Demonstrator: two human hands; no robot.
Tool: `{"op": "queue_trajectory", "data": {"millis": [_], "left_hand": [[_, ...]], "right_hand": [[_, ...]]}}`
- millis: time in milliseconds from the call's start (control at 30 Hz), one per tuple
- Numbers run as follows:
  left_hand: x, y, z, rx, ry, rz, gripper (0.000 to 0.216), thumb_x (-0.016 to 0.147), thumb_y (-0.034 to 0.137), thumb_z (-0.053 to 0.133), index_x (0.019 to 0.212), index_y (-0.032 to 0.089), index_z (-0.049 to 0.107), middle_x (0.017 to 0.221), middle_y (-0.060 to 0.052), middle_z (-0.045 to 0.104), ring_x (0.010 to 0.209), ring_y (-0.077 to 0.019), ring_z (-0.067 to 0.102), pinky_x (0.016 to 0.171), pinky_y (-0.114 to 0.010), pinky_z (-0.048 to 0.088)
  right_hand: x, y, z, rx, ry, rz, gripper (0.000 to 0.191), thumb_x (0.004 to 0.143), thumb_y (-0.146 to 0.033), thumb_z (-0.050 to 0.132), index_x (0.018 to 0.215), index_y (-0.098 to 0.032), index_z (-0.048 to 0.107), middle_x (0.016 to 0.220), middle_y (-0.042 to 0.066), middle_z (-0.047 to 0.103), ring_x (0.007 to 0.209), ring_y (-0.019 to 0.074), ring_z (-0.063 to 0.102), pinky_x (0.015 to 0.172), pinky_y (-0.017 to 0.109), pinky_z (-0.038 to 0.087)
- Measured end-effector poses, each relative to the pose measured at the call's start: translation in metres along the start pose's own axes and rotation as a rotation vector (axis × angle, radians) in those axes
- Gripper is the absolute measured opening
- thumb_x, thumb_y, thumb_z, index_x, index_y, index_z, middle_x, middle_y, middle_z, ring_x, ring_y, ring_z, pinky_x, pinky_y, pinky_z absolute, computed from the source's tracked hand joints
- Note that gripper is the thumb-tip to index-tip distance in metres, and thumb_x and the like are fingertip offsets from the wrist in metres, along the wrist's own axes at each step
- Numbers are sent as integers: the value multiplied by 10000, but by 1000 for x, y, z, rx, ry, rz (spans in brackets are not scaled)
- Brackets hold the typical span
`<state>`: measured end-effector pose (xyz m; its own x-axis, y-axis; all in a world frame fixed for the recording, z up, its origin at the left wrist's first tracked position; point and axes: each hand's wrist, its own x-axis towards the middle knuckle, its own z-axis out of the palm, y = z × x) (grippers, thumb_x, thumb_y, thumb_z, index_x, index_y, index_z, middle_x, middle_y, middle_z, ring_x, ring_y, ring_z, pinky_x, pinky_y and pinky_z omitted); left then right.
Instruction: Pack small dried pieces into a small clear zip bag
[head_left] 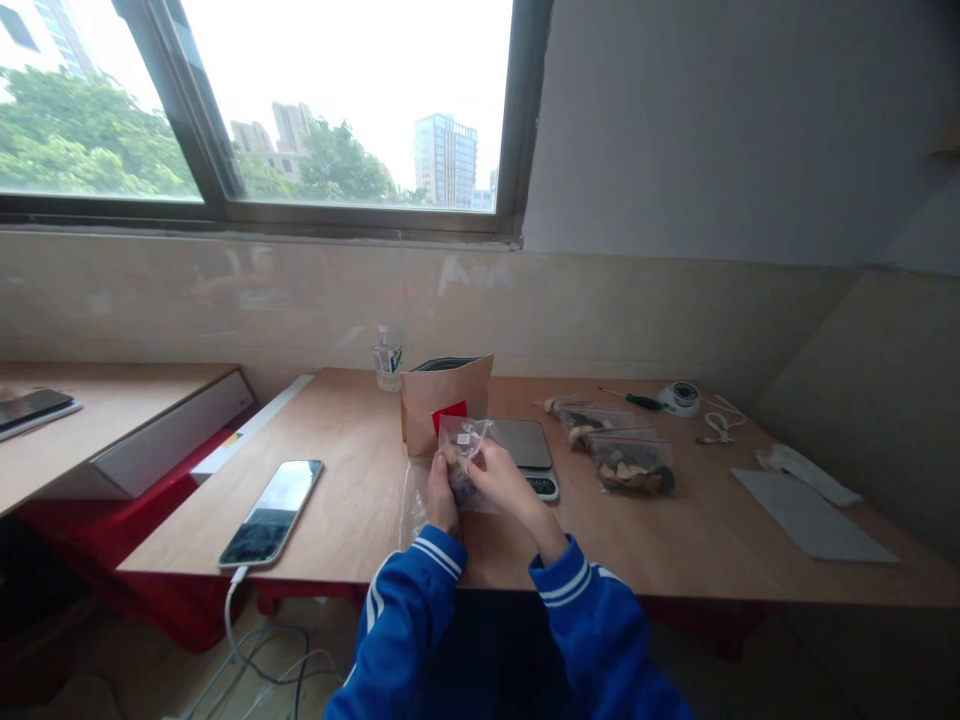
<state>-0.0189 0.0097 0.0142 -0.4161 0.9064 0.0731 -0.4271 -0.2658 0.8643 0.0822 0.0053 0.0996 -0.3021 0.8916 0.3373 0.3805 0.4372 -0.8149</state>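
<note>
Both hands are closed on a clear plastic bag (474,432) with something dark in its lower part that I cannot make out. My left hand (442,492) grips the bag's left side, and my right hand (501,478) pinches its right side near the top. Just behind the bag stands an upright brown paper pouch (450,385) with its top open and a red patch on the front. A kitchen scale (529,450) lies flat behind my right hand, partly covered by it. More clear plastic (412,500) lies beside my left wrist.
Zip bags of dried pieces (634,465) lie right of the scale. Farther back are a screwdriver (641,401), a dome camera (681,398) and a cable (718,428). White sheet (810,515) at right; phone (271,513) on its charging cable at left; plastic bottle (388,360) by the wall.
</note>
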Motion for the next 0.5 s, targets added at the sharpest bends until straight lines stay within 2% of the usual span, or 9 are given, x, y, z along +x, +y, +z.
{"op": "queue_trajectory", "data": {"millis": [133,267,367,500], "left_hand": [[0,-1,-1,61,-59,50,487,821,507,510,1097,129,645,1149,-109,650,1111,-225,575,1010,-350,387],[0,-1,-1,133,-21,89,434,808,477,544,1074,153,658,1162,-100,647,1137,-229,560,1032,-358,366],[0,0,-2,195,5,106,384,806,464,546,1013,166,670,1076,-90,679,1053,-220,599,967,-344,419],[4,-3,-5,259,36,120,337,817,457,501,820,165,670,835,-56,695,814,-193,631,814,-326,482]], "right_hand": [[4,10,7,78,-76,-12,222,864,-276,492,1022,-206,631,1005,60,685,926,218,628,833,335,473],[6,21,13,81,-12,56,230,845,-268,510,1027,-191,627,1024,70,684,944,228,629,848,354,470],[6,22,13,102,-33,102,203,829,-263,529,969,-182,652,962,64,705,884,223,645,785,330,484],[3,13,10,46,-61,71,122,781,-219,585,846,-174,678,855,49,719,771,206,647,715,302,481]]}}
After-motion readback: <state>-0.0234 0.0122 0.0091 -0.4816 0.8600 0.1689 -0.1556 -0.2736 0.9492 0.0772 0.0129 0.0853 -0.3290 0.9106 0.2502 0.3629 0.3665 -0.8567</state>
